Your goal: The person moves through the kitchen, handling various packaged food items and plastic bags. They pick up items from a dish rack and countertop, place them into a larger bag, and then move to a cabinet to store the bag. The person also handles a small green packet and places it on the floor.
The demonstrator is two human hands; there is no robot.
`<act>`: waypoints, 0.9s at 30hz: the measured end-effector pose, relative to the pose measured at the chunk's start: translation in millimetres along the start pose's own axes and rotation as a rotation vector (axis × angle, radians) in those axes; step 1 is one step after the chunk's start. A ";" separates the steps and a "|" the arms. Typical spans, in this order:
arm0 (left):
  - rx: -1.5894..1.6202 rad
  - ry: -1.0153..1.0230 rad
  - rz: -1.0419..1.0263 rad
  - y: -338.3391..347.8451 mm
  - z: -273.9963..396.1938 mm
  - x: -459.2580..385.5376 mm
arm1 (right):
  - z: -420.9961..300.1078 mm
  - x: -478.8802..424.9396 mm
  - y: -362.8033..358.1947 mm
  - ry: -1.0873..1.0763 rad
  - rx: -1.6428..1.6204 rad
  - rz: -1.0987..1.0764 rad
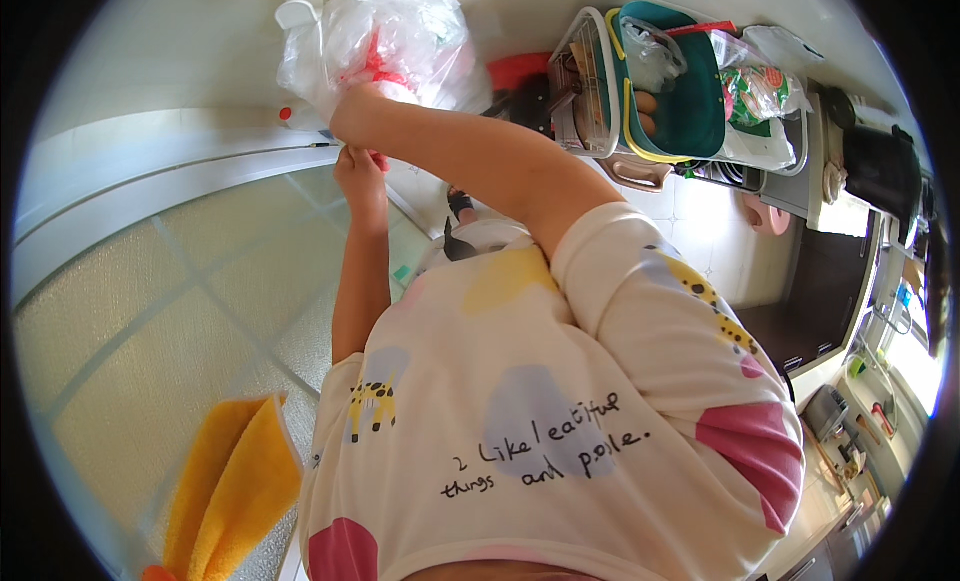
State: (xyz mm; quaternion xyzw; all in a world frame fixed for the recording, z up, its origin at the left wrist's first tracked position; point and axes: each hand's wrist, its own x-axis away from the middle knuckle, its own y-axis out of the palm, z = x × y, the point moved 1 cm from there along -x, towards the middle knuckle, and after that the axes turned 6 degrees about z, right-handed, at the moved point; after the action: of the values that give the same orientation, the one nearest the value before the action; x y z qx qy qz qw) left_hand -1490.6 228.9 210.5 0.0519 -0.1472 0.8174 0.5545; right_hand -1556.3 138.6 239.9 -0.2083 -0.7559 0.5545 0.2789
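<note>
A clear plastic bag (420,33) with red strips and crumpled contents hangs at the top, beside white hooks. My right hand (358,112) is bent against the bag's lower edge; its fingers are mostly hidden behind the wrist. Just below it, my left hand (360,170) has curled fingers, with a small reddish-pink bit at its right side; whether that is a fingertip or a held thing cannot be told. A clear container with a red cap (285,113) lies left of the hands.
A yellow-orange towel (232,483) hangs by the textured glass panel (187,296). At right, a white wire rack (616,78) stands beside a teal basket (697,93) holding eggs and a plastic bag. A black pot (877,164) and dark cabinets (817,288) lie farther right.
</note>
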 end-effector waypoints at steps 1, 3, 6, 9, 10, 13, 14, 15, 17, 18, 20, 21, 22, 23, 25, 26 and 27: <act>0.000 -0.008 0.007 -0.1 -0.3 2.1 | 2.7 -1.5 4.0 0.015 -0.039 0.004; 0.008 -0.020 0.034 0.5 -0.6 1.8 | 5.1 -2.1 5.4 0.034 -0.116 0.011; 0.056 -0.057 0.087 -0.7 0.8 -4.3 | 9.4 5.0 -6.7 0.079 -0.371 -0.012; 0.153 -0.103 0.096 -1.6 0.0 -12.3 | 7.6 13.7 -14.1 0.047 -0.434 0.058; 0.185 -0.098 0.086 -3.4 1.0 -11.6 | 1.6 18.4 -10.8 0.021 -0.360 0.174; 0.161 -0.051 0.111 -8.2 -0.9 -14.5 | -6.8 60.9 -14.4 -0.091 -0.136 1.068; 0.134 -0.070 0.130 -8.0 2.0 -13.8 | -9.9 69.9 -13.6 -0.024 -0.148 0.967; 0.108 -0.094 0.134 -4.9 3.7 -11.1 | -12.0 82.4 -10.8 0.056 -0.155 0.861; 0.091 -0.041 0.133 -4.7 7.0 -9.9 | -12.7 87.3 -2.5 0.102 -0.240 0.700; 0.082 -0.014 0.118 -2.6 7.8 -8.9 | -12.6 85.4 4.5 0.082 -0.314 0.648; 0.051 0.032 0.089 -7.9 -2.0 -12.3 | -10.4 74.0 5.8 0.090 -0.476 0.528; 0.040 0.056 0.075 -9.0 -5.6 -12.9 | -7.1 66.4 -0.4 0.059 -0.499 0.339; 0.023 0.059 0.080 -6.8 -3.2 -10.6 | -2.1 55.1 -6.2 0.034 -0.523 0.155; -0.018 0.082 0.039 -0.3 3.4 -9.5 | 8.3 19.6 17.7 -0.095 -0.380 0.154; -0.084 0.105 0.019 -1.0 6.6 -7.7 | 6.6 12.4 9.8 -0.101 -0.457 0.096; -0.099 0.125 0.026 -1.2 10.5 -3.1 | -1.7 17.5 -2.1 0.042 -0.677 0.059; -0.102 0.100 0.047 -0.7 10.2 -3.0 | -8.5 30.5 -22.5 0.194 -0.894 0.028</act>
State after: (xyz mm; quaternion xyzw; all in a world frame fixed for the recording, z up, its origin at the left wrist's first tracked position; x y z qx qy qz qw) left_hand -1489.6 223.4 219.6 -0.0206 -0.1619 0.8231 0.5439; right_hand -1573.9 157.0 269.2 -0.3694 -0.8884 0.1556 0.2239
